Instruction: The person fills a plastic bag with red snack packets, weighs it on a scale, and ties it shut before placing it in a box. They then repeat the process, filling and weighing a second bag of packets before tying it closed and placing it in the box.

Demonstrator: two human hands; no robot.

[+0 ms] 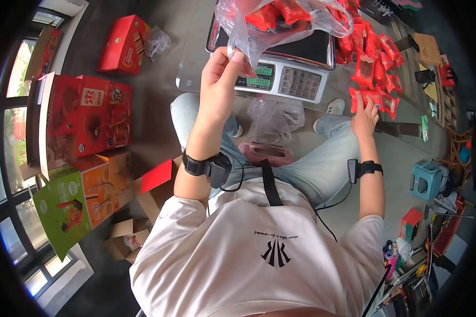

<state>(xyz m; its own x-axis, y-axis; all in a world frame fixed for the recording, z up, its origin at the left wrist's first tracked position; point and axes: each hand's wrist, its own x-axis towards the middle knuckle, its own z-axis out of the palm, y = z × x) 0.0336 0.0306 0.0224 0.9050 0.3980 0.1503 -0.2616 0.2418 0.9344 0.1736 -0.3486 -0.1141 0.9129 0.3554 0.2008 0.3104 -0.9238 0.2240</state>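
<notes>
My left hand pinches the rim of a clear plastic bag between thumb and fingers. Red packets lie inside the bag, which rests on the black plate of a digital scale. Green figures glow on the scale's display. To the right, my right hand has its fingers over a red packet at the near end of a pile of similar red packets. The far part of the bag is cut off by the top of the view.
Below the scale hang crumpled clear bags. A red box stands at upper left, above large printed cartons. An open cardboard box sits lower left. A teal plastic container and assorted tools line the right side.
</notes>
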